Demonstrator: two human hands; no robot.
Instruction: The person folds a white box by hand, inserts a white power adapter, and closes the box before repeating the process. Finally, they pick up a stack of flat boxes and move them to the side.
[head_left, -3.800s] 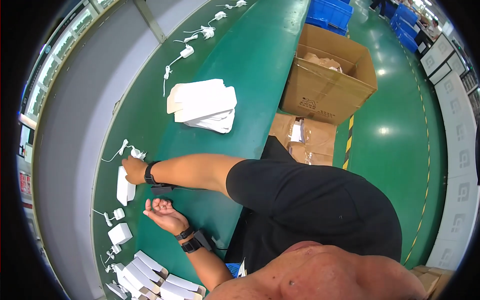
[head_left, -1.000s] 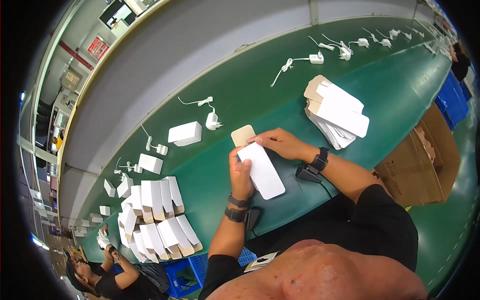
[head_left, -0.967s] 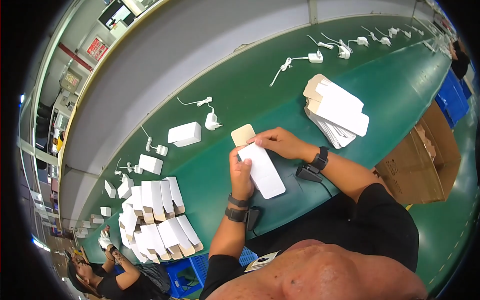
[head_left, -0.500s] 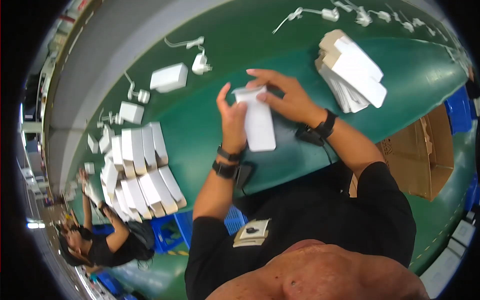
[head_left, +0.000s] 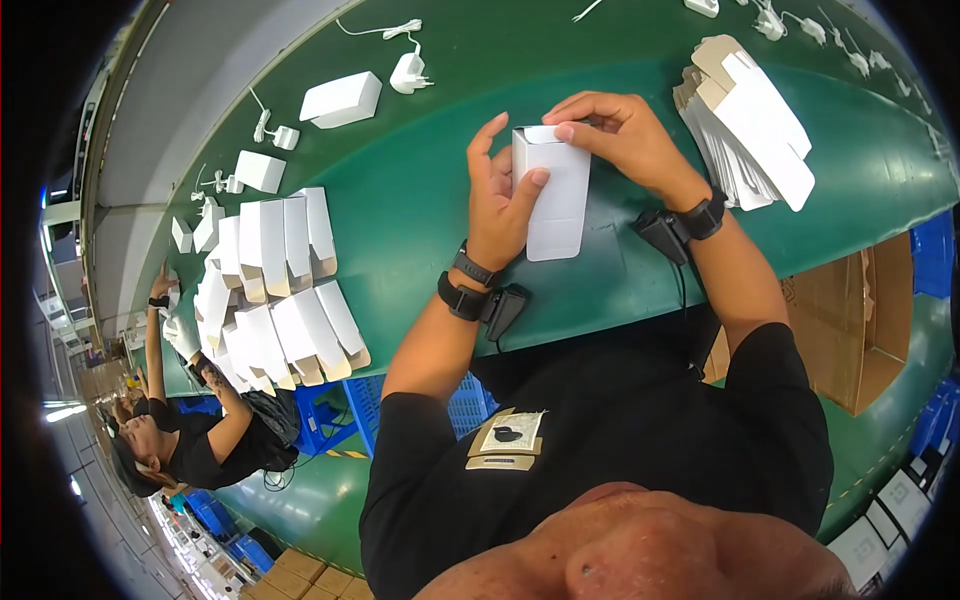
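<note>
A small white cardboard box stands opened out in front of me, with a long flap hanging at its near end. My left hand grips its left side, thumb across the front face and index finger raised. At the box's far end my right hand pinches the white top flap between thumb and fingers. On the right lies a stack of flattened white cartons, brown on the inside. Rows of opened white boxes lie on the left.
White plug adapters with cables lie along the far side of the green table, near a closed white box. A brown carton stands at the lower right. A co-worker works at the far left.
The flat white piece in my hands is now a squared box. Both hands have shifted right in view, and my right fingers are now at its top flap.
</note>
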